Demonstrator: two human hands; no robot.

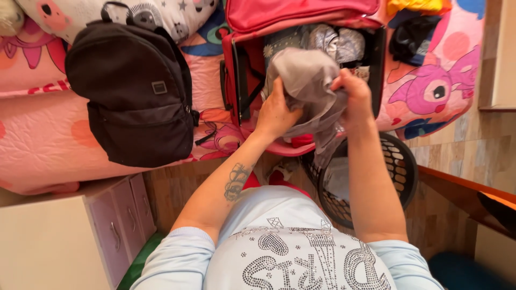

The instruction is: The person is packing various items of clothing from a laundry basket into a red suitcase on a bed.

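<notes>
The bed (43, 139) carries a black backpack (134, 91) and, beside it, an open red suitcase (301, 21). Your left hand (277, 113) and right hand (355, 99) both clench a grey garment (306, 80) above the suitcase, with a dark basket (400, 166) on the floor below.

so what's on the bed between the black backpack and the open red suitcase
In the head view, only a strip of the pink cartoon bedspread lies between the black backpack and the red suitcase, with a thin black strap trailing across it low down.
</notes>
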